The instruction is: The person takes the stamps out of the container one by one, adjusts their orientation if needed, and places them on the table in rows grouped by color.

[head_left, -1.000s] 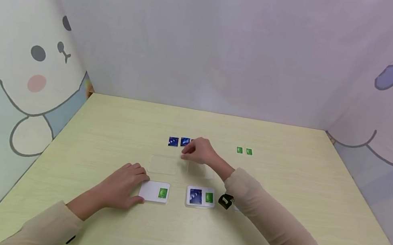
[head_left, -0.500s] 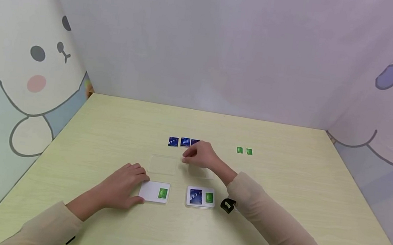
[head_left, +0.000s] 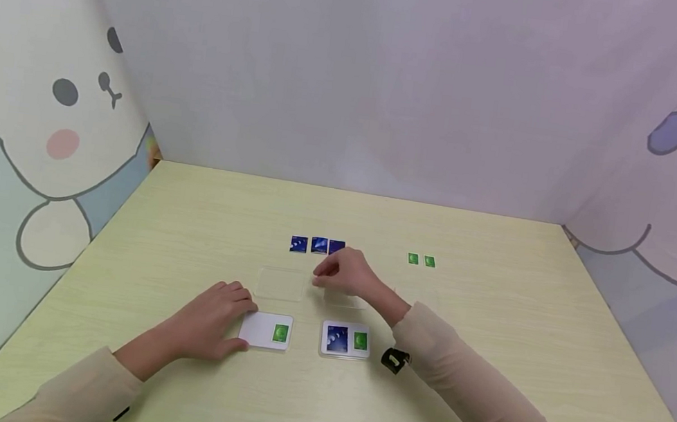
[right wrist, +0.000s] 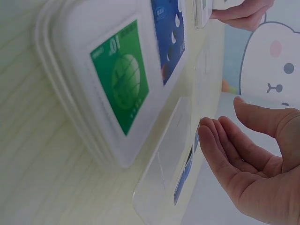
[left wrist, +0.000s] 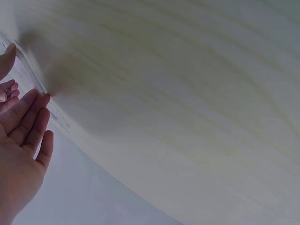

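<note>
Head view: a white card (head_left: 258, 329) with a green stamp (head_left: 280, 332) is pinched at its left end by the left hand (head_left: 209, 322), well in from the left edge of the table (head_left: 217, 232). The right hand (head_left: 347, 272) is held over the right clear cover (head_left: 337, 299), just below three blue stamps (head_left: 318, 245) lined up toward the table's far edge; its fingers are loosely bent and released. A left clear cover (head_left: 280, 284) is placed beyond the white card. Two loose green stamps (head_left: 420, 260) are set farther toward the right edge. Between the forearms, a stamped card (head_left: 356, 326) is seen with one blue and one green stamp on it.

Left wrist view: the white card's edges are touched by thumb and fingertips; the card is mostly cropped out.

Right wrist view: thumb and index finger are parted, nothing gripped; the stamped card is shown in a rounded case, nearer the camera than the right clear cover.
</note>
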`<state>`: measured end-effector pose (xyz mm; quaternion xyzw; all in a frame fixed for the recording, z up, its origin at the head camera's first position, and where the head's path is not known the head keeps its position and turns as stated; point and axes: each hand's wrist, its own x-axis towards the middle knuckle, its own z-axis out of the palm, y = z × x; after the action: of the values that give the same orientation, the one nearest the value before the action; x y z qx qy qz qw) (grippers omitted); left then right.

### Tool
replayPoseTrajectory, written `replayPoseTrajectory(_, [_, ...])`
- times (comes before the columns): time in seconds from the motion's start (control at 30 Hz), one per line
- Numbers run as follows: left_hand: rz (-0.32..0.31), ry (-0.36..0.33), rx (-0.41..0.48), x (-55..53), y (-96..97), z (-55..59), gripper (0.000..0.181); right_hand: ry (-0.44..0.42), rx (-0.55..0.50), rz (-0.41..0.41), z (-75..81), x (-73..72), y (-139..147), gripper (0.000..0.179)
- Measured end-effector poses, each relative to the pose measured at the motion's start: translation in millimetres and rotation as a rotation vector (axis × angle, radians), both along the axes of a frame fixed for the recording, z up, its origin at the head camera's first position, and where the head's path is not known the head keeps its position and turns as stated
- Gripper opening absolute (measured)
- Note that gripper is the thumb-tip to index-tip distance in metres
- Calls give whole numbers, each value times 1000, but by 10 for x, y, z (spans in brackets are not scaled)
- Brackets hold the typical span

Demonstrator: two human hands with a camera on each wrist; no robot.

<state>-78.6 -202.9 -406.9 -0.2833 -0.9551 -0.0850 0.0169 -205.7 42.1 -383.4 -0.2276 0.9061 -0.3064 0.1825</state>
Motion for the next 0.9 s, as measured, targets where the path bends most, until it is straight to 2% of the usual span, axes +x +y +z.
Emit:
replayPoseTrajectory(0.43, [-4, -5, -4, -9, -1, 3, 47, -17, -27, 38, 13, 108, -51, 17])
replayPoseTrajectory(0.67, [7, -31, -9, -15, 1, 17, 47, -29, -38, 57, 3, 158, -74, 18])
replayPoseTrajectory(0.9, [9, -44, -10, -21, 2, 20, 47, -11, -38, 79, 6, 190, -81, 18])
